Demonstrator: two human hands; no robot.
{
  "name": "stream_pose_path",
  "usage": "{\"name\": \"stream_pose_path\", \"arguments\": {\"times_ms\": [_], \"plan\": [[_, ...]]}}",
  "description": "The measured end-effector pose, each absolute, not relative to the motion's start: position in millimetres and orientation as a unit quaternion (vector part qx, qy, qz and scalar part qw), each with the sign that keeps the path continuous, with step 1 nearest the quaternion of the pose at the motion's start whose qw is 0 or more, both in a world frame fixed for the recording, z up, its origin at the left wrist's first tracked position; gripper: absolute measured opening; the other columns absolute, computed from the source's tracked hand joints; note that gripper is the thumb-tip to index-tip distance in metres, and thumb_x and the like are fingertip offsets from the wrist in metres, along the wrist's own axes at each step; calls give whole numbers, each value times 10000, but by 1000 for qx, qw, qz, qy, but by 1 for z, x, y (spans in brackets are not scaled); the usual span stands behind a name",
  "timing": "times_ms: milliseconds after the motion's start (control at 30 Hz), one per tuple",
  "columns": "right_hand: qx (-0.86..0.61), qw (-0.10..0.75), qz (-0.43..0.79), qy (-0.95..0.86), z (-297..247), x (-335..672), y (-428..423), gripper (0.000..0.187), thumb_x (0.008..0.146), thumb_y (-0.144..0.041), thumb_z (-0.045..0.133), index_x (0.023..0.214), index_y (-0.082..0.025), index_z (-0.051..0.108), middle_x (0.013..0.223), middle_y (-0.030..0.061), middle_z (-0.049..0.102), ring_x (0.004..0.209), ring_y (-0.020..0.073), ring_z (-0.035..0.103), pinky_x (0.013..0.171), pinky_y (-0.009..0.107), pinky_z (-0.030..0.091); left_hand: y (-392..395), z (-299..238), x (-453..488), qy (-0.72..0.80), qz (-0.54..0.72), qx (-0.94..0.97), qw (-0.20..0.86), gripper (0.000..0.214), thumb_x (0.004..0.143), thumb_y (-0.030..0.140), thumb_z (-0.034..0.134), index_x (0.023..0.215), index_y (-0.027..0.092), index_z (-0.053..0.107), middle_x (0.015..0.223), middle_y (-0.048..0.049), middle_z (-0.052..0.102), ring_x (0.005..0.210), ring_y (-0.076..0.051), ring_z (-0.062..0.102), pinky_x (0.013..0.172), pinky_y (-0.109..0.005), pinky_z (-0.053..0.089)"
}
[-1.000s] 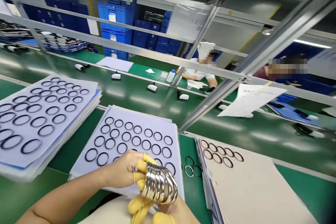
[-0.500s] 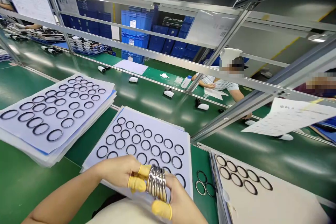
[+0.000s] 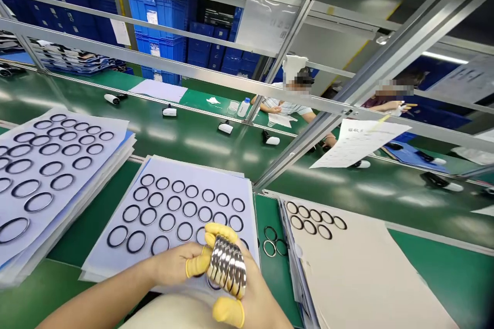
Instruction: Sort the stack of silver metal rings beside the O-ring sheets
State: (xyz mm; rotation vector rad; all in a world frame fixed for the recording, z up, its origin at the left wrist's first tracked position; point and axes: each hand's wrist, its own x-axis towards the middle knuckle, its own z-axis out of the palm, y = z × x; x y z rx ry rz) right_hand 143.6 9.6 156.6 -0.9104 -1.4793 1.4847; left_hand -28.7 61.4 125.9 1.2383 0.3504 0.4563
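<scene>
The head-worn camera looks forward and down from the near edge of the green conveyor bench (image 3: 432, 267); it sits close above the left hand (image 3: 173, 264) and right hand (image 3: 250, 288).

My bench sits in a long, bright workshop, and a green conveyor belt (image 3: 200, 162) runs across right in front of me, so glossy that the ceiling lights smear along it in pale streaks. Above it there's an aluminium frame (image 3: 393, 51) with a plastic-sleeved sheet (image 3: 266, 23) hanging off one rail. Further back, blue plastic crates (image 3: 158, 20) are stacked high beside a post with a yellow stripe (image 3: 120, 0), and there's a pale wall (image 3: 339, 61) off to the right. A long strip light (image 3: 443, 57) glows up there too, pretty bright honestly.
</scene>
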Motion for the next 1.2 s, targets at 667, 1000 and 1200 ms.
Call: {"name": "stream_pose_path", "arguments": {"times_ms": [667,1000,1200], "plan": [[-269,328,734,-530,153,149,1,523,723,-586,684,1066,-190,678,885,91,745,832,256,705,809,410,525,76,165,-35,162,347,864,328,245,873,64,461,864,168,682,943,-89,710,834,-181,600,793,-327,444],[-504,264,448,-690,155,160,1,487,725,-600,663,959,-176,705,858,86,644,800,269,562,744,417,494,74,181,-53,256,116,916,287,187,896,128,517,773,197,640,980,-22,615,879,-176,552,812,-281,390],[-448,339,480,-673,158,168,6,782,668,-757,587,1214,-197,601,1194,150,589,1102,343,537,988,488,406,63,172,-41,218,147,861,436,440,972,474,350,821,169,629,715,-13,568,663,-139,498,628,-226,380]]}}
